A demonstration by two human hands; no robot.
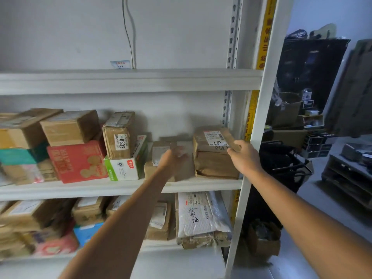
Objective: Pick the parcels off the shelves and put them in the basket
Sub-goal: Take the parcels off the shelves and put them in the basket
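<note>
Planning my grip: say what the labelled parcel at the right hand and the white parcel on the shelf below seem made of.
The labelled parcel: probably brown cardboard, matt, creased edges. The white parcel: seemingly plastic bubble mailer, glossy, dimpled surface.

You get open room above the low brown cardboard boxes (159, 151) mid-shelf; a tall taped brown carton (118, 137) walls the left, stacked brown paper parcels (215, 158) and the white metal upright (259, 117) the right.

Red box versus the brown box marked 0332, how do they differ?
The red box is colour-printed; the brown box marked 0332 is plain taped cardboard with a white label. The red box sits on the shelf board; the brown one stands higher, on a white-and-green box. Both are parcels, untouched.
</note>
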